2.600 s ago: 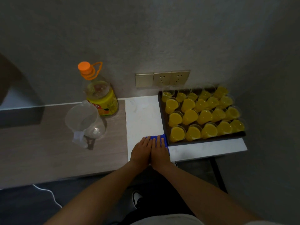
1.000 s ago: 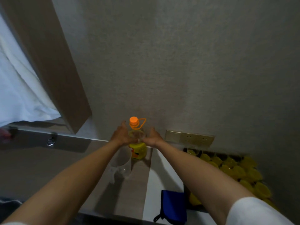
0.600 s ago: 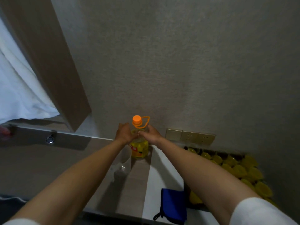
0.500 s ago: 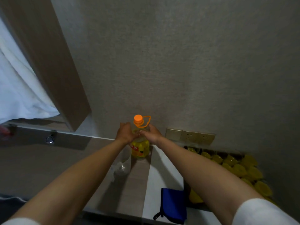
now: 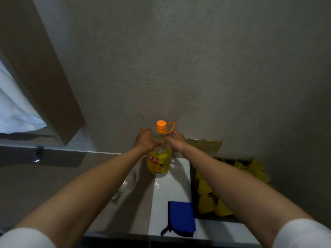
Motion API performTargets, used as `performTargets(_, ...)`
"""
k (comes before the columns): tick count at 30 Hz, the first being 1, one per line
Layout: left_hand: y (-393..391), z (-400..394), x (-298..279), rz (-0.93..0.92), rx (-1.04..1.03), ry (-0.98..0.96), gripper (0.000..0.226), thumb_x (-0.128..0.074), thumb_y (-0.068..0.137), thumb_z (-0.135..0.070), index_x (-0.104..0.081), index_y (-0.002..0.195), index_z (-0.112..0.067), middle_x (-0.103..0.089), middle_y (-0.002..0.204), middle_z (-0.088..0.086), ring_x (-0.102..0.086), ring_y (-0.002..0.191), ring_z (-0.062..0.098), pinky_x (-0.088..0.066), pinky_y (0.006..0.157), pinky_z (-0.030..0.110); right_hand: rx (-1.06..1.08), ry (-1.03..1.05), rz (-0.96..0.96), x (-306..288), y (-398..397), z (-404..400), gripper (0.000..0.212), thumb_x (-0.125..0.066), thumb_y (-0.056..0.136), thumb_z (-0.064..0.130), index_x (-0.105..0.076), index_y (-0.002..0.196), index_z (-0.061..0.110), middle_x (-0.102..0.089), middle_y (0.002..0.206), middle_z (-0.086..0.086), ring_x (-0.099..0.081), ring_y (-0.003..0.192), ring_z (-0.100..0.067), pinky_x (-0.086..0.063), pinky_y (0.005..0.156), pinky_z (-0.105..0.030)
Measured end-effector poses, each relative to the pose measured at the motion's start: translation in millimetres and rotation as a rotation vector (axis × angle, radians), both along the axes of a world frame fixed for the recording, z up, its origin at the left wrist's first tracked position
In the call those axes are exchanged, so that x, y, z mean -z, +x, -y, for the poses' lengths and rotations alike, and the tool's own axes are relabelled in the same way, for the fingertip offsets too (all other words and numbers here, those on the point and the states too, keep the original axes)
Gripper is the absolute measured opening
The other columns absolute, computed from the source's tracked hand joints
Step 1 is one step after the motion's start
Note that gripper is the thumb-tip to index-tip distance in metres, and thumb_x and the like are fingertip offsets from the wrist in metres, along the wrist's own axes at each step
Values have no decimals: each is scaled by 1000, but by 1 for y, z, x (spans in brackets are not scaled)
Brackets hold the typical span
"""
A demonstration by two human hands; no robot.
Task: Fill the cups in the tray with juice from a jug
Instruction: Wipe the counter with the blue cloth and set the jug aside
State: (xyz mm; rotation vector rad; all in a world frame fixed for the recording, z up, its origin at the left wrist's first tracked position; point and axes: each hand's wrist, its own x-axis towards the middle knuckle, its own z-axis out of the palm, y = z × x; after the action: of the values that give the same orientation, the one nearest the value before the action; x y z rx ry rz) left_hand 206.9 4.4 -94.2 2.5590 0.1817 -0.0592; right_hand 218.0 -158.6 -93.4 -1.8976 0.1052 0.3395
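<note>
From my head camera, both my hands clasp the shoulders of the clear plastic juice bottle with the orange cap [image 5: 159, 156]: my left hand [image 5: 145, 140] wraps its fingers around the bottle at nine o'clock, my right hand [image 5: 176, 141] curls round it at three o'clock. The bottle stands upright at the seam of the wood and white counter [image 5: 170, 187]. The clear plastic jug [image 5: 129, 183] sits at seven o'clock from the bottle, partly behind my left forearm. The dark tray [image 5: 192, 190] of yellow-filled cups [image 5: 204, 187] lies at four o'clock, the folded blue cloth [image 5: 181, 218] just beside its near left corner.
</note>
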Motion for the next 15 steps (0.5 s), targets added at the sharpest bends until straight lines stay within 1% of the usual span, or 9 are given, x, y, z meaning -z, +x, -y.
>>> performTargets(2, 0, 12, 0, 1, 15, -11, 86, -82, 77, -52, -50, 138, -3, -52, 138, 22, -46, 132, 36, -40, 104, 36, 44, 6, 7, -1, -1, 12, 31, -58, 101, 5, -60, 132, 3, -68, 121, -15, -64, 93, -22, -49, 57, -16)
performTargets(4, 1, 24, 0, 5, 31, -10, 86, -83, 76, -52, -49, 138, -2, -51, 138, 22, -48, 131, 36, -40, 104, 36, 83, 36, 1, -2, -2, 22, 33, -62, 101, 11, -60, 133, 5, -67, 118, -13, -62, 98, -22, -50, 59, -16)
performTargets(7, -1, 42, 0, 16, 58, -11, 86, -83, 77, -51, -48, 139, -2, -48, 140, 22, -50, 129, 37, -42, 103, 36, 130, 36, -19, -1, -1, 36, 44, -72, 96, 24, -58, 134, 9, -66, 121, -11, -64, 103, -24, -51, 76, -27)
performTargets(8, -2, 48, 0, 17, 65, -9, 85, -83, 78, -51, -48, 139, -3, -46, 141, 22, -51, 128, 38, -42, 102, 37, 139, 33, -27, 1, 1, 41, 48, -75, 94, 27, -56, 135, 9, -66, 123, -11, -65, 103, -25, -50, 77, -29)
performTargets(9, -3, 54, 1, 18, 72, -5, 85, -82, 78, -51, -48, 138, -3, -46, 141, 21, -52, 127, 38, -43, 101, 37, 150, 28, -30, 1, 2, 45, 49, -76, 93, 28, -55, 134, 10, -67, 122, -12, -66, 98, -25, -51, 73, -28)
performTargets(11, -4, 64, 1, 14, 85, 9, 81, -82, 78, -52, -49, 135, -4, -46, 139, 20, -54, 124, 38, -45, 97, 38, 183, 44, -60, 1, 2, 53, 48, -77, 93, 28, -54, 131, 11, -69, 109, -11, -67, 81, -22, -54, 62, -29)
performTargets(12, -5, 69, 1, 9, 91, 15, 79, -81, 78, -52, -49, 132, -4, -46, 137, 20, -55, 122, 39, -46, 95, 39, 193, 52, -79, 3, 3, 57, 50, -77, 92, 31, -53, 131, 13, -69, 108, -10, -68, 80, -23, -57, 64, -33)
performTargets(14, -6, 78, 1, 0, 99, 14, 75, -81, 79, -52, -50, 130, -5, -46, 135, 18, -56, 120, 39, -47, 93, 40, 187, 16, -112, 5, 2, 64, 56, -77, 91, 41, -52, 136, 18, -66, 121, -9, -68, 101, -29, -58, 81, -43)
performTargets(15, -7, 82, 1, 1, 103, 12, 75, -80, 80, -52, -50, 129, -5, -47, 134, 18, -56, 119, 39, -47, 92, 40, 184, 13, -120, 5, 1, 67, 58, -77, 91, 42, -51, 137, 20, -63, 127, -8, -65, 111, -31, -57, 85, -44)
